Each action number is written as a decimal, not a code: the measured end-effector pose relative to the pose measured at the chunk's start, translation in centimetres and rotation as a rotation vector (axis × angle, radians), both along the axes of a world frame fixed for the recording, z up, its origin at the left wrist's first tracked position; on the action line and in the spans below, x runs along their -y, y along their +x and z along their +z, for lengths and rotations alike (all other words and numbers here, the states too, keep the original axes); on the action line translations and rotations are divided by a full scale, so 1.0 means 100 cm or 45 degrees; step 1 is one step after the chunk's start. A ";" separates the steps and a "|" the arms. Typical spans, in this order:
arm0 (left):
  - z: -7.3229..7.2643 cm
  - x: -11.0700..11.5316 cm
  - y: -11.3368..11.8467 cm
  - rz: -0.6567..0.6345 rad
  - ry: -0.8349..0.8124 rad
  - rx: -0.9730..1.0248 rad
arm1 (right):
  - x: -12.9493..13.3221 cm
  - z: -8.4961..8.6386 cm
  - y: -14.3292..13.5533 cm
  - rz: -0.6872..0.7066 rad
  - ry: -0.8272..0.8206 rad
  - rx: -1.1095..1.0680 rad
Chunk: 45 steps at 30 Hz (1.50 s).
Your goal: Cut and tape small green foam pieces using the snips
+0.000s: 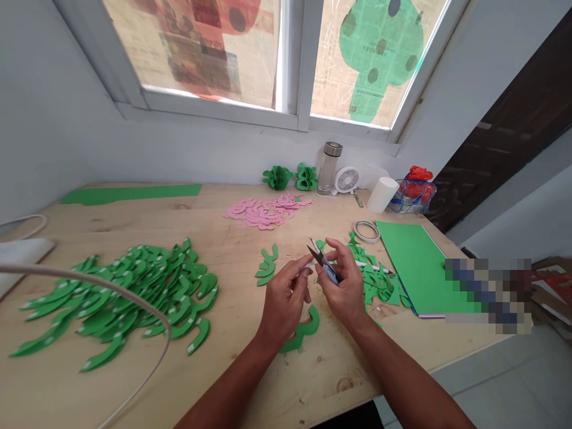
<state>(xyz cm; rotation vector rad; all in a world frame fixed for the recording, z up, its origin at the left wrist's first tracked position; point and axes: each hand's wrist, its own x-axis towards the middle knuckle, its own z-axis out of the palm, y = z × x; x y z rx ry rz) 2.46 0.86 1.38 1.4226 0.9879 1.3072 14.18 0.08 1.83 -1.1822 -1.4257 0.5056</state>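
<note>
The left hand [282, 293] pinches what looks like a small white strip [309, 263] between drawn-together fingertips, beside the blades of black-bladed scissors with blue-grey handles [329, 271]; the right hand [345, 286] curls round those handles. Both are above the pale wooden counter [239, 298], a wavy green paper piece [314, 322] lying just below them. Bare wood separates the left hand from the heaped, white-patched green paper strips [147, 292]. Rightward, loose green paper offcuts [379, 285] crowd up to the flat green sheets [429, 268]. The right forearm crosses the counter's front edge.
</note>
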 end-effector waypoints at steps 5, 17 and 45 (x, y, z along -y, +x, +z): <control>-0.004 -0.002 0.000 -0.047 -0.160 0.078 | 0.003 0.001 0.000 0.012 0.052 0.099; 0.008 -0.005 -0.006 -0.021 -0.210 0.235 | 0.003 0.003 0.000 -0.053 0.142 0.248; 0.007 -0.018 -0.022 -0.082 -0.242 0.579 | 0.002 0.001 0.002 -0.088 0.114 0.454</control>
